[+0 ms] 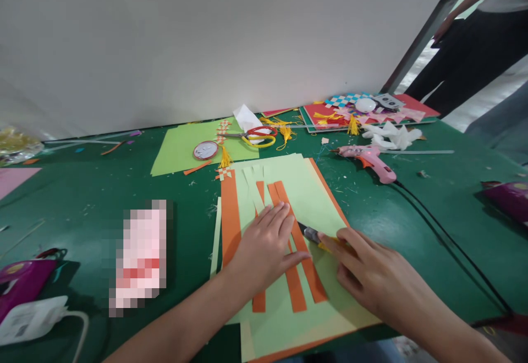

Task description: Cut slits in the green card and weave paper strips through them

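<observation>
On the green table (185, 198), two bare hands work over pale green sheets (319, 203) and orange strips (302, 278).
The left hand (266, 239) lies palm down across the strips, fingers together and thumb spread, grasping nothing; the right hand (363, 264) is closed around a utility knife (312, 235), its dark blade pointing toward the left fingertips and reaching the edge of one strip. The strips lie roughly lengthwise on the stacked sheets, some crossing beneath the left hand, with more orange paper (230, 214) showing along the stack's left side. Beyond the stack, red-and-yellow scissors (259, 136) rest partly on a brighter green sheet (175, 146), near a yellow tassel (225, 158); a pink glue gun (373, 160) lies to the right.
</observation>
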### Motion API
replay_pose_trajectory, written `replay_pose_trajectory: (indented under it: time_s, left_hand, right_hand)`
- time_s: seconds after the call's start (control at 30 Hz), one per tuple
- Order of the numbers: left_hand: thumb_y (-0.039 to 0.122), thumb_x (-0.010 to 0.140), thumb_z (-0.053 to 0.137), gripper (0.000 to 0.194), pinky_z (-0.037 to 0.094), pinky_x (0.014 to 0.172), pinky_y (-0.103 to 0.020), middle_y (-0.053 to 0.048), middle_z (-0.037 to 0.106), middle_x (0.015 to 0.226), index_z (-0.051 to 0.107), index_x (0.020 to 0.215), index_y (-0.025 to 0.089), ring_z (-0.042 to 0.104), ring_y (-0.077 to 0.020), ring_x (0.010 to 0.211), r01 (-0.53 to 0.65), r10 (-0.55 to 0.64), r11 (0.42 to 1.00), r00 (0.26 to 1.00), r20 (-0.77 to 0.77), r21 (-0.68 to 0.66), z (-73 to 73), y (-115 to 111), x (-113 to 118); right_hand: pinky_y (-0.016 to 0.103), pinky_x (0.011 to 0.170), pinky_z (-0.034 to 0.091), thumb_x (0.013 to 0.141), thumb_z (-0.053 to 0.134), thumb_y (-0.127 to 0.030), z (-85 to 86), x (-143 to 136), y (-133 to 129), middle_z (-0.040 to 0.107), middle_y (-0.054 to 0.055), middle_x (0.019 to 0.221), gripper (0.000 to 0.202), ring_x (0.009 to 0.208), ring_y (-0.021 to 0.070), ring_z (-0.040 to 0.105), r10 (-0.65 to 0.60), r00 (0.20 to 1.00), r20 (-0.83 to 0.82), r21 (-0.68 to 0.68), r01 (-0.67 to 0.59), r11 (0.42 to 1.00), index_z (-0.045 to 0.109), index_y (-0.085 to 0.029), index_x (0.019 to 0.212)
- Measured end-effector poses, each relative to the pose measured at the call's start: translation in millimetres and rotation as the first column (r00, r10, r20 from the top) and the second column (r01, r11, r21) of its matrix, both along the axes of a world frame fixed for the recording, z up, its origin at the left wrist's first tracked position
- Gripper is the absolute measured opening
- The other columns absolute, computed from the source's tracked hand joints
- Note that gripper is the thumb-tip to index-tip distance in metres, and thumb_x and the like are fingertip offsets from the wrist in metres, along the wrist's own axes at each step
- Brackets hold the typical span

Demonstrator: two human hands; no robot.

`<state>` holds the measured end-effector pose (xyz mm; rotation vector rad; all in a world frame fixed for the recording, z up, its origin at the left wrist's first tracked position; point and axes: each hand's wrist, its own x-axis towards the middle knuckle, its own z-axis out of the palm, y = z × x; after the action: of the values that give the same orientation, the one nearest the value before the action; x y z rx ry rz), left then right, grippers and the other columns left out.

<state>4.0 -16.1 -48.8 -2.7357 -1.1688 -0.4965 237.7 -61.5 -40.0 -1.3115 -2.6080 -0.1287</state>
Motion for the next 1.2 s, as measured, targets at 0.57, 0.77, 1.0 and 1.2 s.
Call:
replay_pose_trajectory:
  time_s: [0.57, 0.77, 1.0, 1.2]
  left_hand:
    - [0.064, 0.091, 0.047, 0.067, 0.045, 0.108, -0.044, -0.020, 0.058, 0.137, 0.056, 0.126, 0.007, 0.054, -0.0300, 0.129, -0.001, 0.001, 0.999, 1.000, 0.017, -0.044, -0.9, 0, 1]
    - [0.064, 0.091, 0.046, 0.067, 0.045, 0.108, -0.045, -0.019, 0.059, 0.137, 0.059, 0.123, 0.006, 0.055, -0.0298, 0.128, 0.010, -0.010, 1.000, 1.000, 0.018, -0.019, -0.6, 1, 1]
    - [0.067, 0.091, 0.042, 0.064, 0.044, 0.110, -0.048, -0.018, 0.068, 0.122, 0.066, 0.105, 0.009, 0.062, -0.0292, 0.119, 0.102, -0.103, 0.995, 0.992, 0.076, 0.022, 3.8, -3, 4]
    - [0.046, 0.098, 0.047, 0.040, 0.047, 0.106, -0.044, -0.012, 0.074, 0.104, 0.066, 0.101, 0.011, 0.068, -0.0238, 0.103, 0.153, -0.157, 0.986, 0.986, 0.060, 0.070, 10.6, -7, 7]
  right_hand:
    - [0.029, 0.060, 0.050, 0.087, 0.045, -0.012, 0.3, -9, 35, 0.058, 0.010, 0.095, 0.043, 0.081, 0.0202, 0.063, -0.020, 1.000, 0.011, 0.034, 0.019, 0.999, 0.058, -0.013, 0.127]
    - [0.029, 0.059, 0.050, 0.087, 0.043, -0.011, -0.6, -9, 38, 0.057, 0.009, 0.093, 0.043, 0.080, 0.0203, 0.063, -0.022, 1.000, 0.018, 0.031, 0.021, 0.999, 0.056, -0.013, 0.128]
    - [0.031, 0.058, 0.053, 0.085, 0.043, -0.010, 1.2, -4, 16, 0.057, 0.010, 0.092, 0.044, 0.078, 0.0208, 0.063, -0.004, 1.000, -0.012, 0.028, 0.004, 1.000, 0.056, -0.009, 0.127]
    - [0.032, 0.058, 0.055, 0.084, 0.044, -0.010, 3.8, -4, -1, 0.056, 0.008, 0.090, 0.045, 0.075, 0.0195, 0.064, -0.008, 1.000, -0.016, -0.018, 0.008, 1.000, 0.054, -0.012, 0.128]
